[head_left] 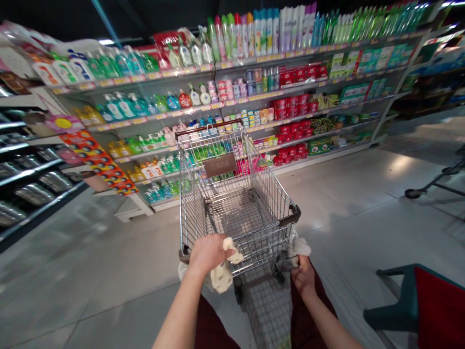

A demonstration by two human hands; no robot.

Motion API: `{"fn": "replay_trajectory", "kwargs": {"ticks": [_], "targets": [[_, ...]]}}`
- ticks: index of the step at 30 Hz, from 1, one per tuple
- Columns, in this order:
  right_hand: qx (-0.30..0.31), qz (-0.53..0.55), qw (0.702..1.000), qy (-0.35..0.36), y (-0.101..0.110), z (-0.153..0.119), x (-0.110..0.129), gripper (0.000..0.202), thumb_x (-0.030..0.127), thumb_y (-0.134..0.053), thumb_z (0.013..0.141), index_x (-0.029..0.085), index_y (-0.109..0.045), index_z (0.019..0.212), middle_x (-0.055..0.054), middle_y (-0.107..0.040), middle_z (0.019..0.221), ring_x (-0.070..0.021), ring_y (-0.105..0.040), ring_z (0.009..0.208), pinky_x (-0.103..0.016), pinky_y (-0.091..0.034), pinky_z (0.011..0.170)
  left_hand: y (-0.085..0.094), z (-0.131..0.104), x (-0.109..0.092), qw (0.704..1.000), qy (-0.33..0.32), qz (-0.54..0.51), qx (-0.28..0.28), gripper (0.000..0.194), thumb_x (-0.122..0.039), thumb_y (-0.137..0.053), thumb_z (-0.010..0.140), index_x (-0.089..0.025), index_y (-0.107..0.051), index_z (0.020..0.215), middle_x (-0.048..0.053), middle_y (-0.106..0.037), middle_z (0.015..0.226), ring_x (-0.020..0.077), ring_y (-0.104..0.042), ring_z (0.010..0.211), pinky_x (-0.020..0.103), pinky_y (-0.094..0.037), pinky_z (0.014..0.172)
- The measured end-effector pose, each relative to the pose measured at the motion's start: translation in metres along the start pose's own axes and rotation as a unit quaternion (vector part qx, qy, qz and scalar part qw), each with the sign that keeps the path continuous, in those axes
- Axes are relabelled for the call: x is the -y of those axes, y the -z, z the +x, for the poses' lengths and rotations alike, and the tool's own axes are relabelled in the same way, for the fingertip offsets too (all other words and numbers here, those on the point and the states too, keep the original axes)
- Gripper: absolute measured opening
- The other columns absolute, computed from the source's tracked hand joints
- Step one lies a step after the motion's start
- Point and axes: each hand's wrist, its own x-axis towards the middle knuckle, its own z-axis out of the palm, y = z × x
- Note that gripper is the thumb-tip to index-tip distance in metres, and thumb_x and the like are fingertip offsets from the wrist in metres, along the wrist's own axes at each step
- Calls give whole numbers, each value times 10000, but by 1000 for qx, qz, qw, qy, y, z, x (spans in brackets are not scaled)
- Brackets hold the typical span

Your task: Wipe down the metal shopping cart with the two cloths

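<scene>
Two hands (209, 252) (303, 274), cloths (222, 276) hiding cart (236, 194) handle

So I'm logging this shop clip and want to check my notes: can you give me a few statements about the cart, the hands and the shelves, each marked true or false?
1. The shopping cart has an empty basket. True.
2. The left hand holds a pale cloth at the cart's near edge. True.
3. The right hand hangs free, away from the cart. False: it is at the cart's near right corner, gripping a greyish cloth.
4. The shelves ahead hold fresh fruit. False: they carry bottles, boxes and red packets.
5. The cart's far rail is brown. True.
</scene>
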Motion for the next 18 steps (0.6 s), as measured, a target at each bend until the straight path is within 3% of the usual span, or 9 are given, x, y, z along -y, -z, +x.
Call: {"fn": "replay_trajectory", "kwargs": {"ticks": [3, 5, 9, 12, 16, 18], "targets": [[-64, -12, 997, -41, 18, 21, 26, 306, 141, -415, 678, 204, -581, 928, -68, -608, 837, -223, -599, 761, -329, -520, 653, 0, 0, 0, 1000, -4, 2, -3, 302, -520, -618, 784, -250, -672, 907, 104, -740, 896, 315, -686, 925, 356, -487, 744], [-88, -3, 996, -18, 33, 38, 52, 331, 128, -442, 686, 201, -609, 962, -91, -621, 904, -241, -605, 838, -352, -524, 696, -1, 0, 0, 1000, -2, 2, -4, 307, -519, -614, 789, -249, -674, 921, 104, -739, 894, 309, -686, 928, 350, -485, 749], [-91, 55, 973, 205, 42, 60, 105, 334, 112, -498, 747, 229, -662, 1014, -92, -634, 1052, -252, -572, 1027, -402, -508, 848, -2, 0, 1, 1000, 2, 3, 0, 312, -525, -614, 788, -251, -676, 925, 102, -738, 905, 299, -684, 929, 341, -484, 751], [-55, 39, 949, 308, 15, 52, 119, 287, 89, -525, 804, 252, -696, 966, -72, -640, 1189, -230, -546, 1115, -398, -455, 943, -3, 0, 0, 1000, 5, 9, -1, 317, -529, -611, 789, -253, -675, 931, 104, -736, 908, 304, -683, 926, 348, -488, 751], [68, 18, 962, 262, -37, 13, 96, 184, 146, -595, 812, 273, -724, 845, -18, -713, 853, -187, -616, 839, -324, -466, 851, -3, 0, 0, 1000, 3, 18, -3, 316, -524, -604, 793, -250, -678, 934, 108, -737, 894, 314, -686, 927, 357, -492, 750], [105, 39, 966, 232, -53, -9, 78, 197, 183, -566, 836, 282, -730, 878, -7, -711, 833, -192, -625, 832, -319, -474, 835, -3, 0, 0, 1000, 2, 19, -2, 319, -528, -606, 791, -250, -678, 930, 110, -737, 897, 322, -685, 931, 365, -494, 751]]}}
